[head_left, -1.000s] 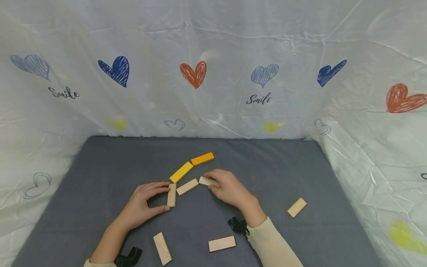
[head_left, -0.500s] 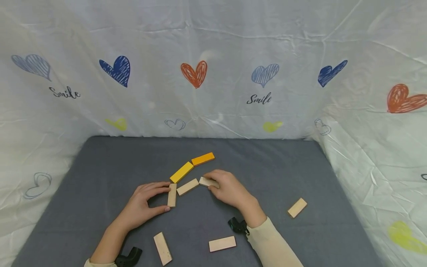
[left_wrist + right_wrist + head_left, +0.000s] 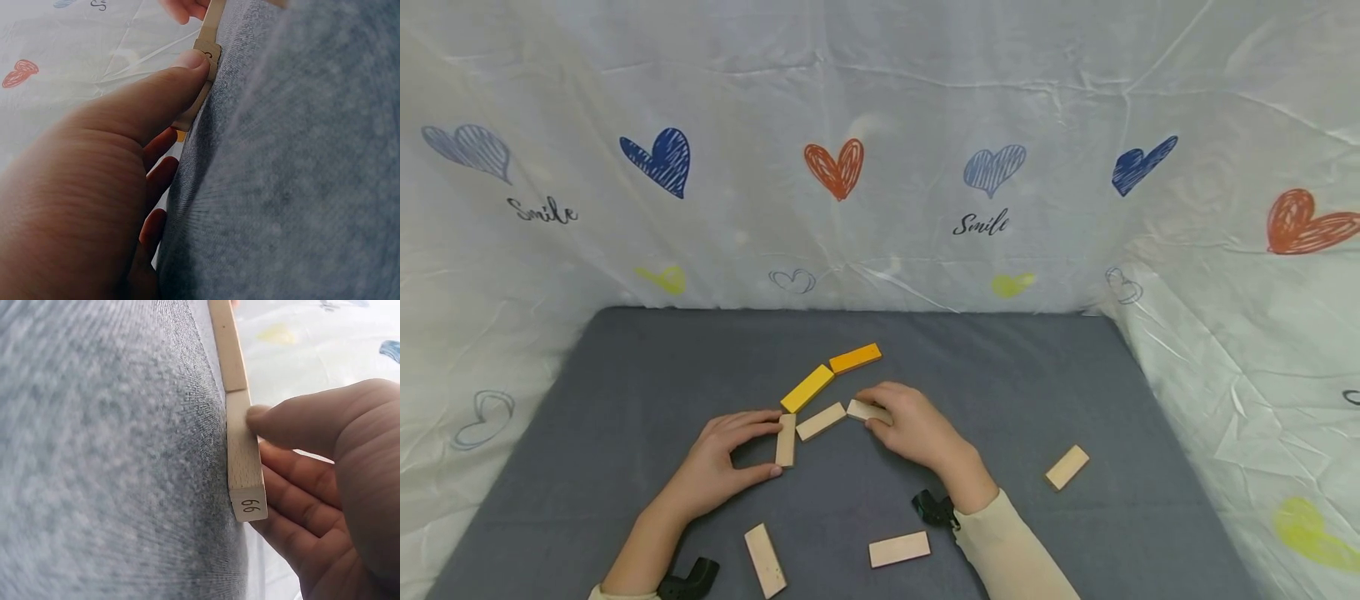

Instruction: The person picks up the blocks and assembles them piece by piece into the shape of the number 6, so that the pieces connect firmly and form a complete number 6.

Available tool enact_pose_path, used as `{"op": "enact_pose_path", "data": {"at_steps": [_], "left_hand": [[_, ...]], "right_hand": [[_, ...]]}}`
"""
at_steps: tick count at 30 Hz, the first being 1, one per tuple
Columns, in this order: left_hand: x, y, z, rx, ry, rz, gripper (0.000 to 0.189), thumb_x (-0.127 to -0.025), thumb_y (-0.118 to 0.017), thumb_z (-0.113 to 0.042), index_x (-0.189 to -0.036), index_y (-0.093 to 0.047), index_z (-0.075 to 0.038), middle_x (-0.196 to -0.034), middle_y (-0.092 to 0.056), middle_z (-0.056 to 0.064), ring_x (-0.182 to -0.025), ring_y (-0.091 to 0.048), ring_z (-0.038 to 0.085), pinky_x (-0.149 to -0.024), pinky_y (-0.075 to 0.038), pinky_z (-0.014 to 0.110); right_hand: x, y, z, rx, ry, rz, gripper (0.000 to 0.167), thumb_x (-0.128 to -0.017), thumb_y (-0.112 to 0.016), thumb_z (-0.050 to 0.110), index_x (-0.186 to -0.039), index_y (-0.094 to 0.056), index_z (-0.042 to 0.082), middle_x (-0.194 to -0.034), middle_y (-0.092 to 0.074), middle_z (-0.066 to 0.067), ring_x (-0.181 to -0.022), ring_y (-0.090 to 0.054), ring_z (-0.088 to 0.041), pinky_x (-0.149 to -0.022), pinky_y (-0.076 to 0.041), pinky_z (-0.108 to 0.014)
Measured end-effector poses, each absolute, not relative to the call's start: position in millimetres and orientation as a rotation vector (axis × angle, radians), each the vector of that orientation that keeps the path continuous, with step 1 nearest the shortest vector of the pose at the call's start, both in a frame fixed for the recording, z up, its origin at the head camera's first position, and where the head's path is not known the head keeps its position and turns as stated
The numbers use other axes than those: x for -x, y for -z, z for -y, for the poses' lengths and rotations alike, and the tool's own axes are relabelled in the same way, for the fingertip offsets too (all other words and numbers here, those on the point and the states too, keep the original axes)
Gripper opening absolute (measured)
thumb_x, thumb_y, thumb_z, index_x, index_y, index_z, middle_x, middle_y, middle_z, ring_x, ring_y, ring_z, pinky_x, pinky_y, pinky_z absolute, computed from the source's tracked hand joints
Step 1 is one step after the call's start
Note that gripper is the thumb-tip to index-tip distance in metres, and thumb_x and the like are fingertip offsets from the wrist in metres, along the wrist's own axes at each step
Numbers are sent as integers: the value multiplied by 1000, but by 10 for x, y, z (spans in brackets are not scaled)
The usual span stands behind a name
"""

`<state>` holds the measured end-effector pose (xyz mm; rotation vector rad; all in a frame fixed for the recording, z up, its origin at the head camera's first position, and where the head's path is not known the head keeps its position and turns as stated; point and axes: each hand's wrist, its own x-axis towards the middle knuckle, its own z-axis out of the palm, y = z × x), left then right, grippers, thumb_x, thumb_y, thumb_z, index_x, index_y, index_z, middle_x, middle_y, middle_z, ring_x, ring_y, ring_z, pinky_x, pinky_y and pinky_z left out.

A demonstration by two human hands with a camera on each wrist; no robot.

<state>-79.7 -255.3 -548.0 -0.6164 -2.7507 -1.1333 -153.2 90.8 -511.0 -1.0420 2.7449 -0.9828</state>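
Plain and coloured wooden blocks lie on the grey cloth in a bent arrangement. My left hand (image 3: 722, 457) pinches an upright-running plain block (image 3: 786, 442) by its two ends, thumb at the near end and fingers at the far end. To its right, a slanted plain block (image 3: 822, 422) spans toward the block (image 3: 867, 411) that my right hand (image 3: 917, 427) pinches between thumb and fingers. In the right wrist view this held block (image 3: 245, 450) meets its neighbour end to end and shows "66" on its end. A yellow block (image 3: 807, 388) and an orange block (image 3: 856, 358) continue behind.
Loose plain blocks lie apart: one (image 3: 765, 561) at the front left, one (image 3: 899, 550) at the front middle, another (image 3: 1067, 467) to the right. A white curtain (image 3: 895, 250) printed with hearts hangs behind the cloth-covered table (image 3: 1000, 358).
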Motion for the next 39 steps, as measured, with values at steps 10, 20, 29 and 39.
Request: {"op": "enact_pose_path", "data": {"at_steps": [10, 20, 29, 39], "left_hand": [[784, 5461, 2589, 615, 1124, 2750, 64, -85, -95, -44, -143, -73, -29, -155, -63, -5, -143, -55, 27, -116, -31, 57], [767, 5447, 2625, 595, 1128, 2757, 63, -85, -95, -44, -143, -73, -28, -155, -63, -5, -142, -55, 29, -114, -32, 59], [792, 5485, 2598, 614, 1133, 2751, 63, -86, -95, -43, -143, -73, -29, -155, -62, -6, -142, -55, 28, -115, -32, 58], [781, 5494, 2552, 597, 1145, 2768, 63, -86, -94, -47, -144, -73, -30, -155, -61, -7, -143, -55, 29, -116, -31, 61]], "right_hand": [[1441, 5063, -940, 968, 1062, -2768, 38, -107, -75, 20, -143, -72, 10, -137, -72, -2, -123, -69, -21, -103, -59, -43], [1386, 4996, -992, 949, 1033, -2807, 41, -108, -73, 23, -148, -69, 11, -142, -70, -1, -130, -66, -22, -106, -57, -44], [1286, 4930, -1334, 808, 1022, -2936, 56, -106, -76, 23, -157, -59, 8, -155, -62, -8, -144, -58, -30, -117, -49, -52], [1025, 4925, -2012, 709, 904, -3144, 61, -99, -84, 20, -152, -61, 2, -151, -61, -17, -140, -58, -41, -112, -49, -63]]}}
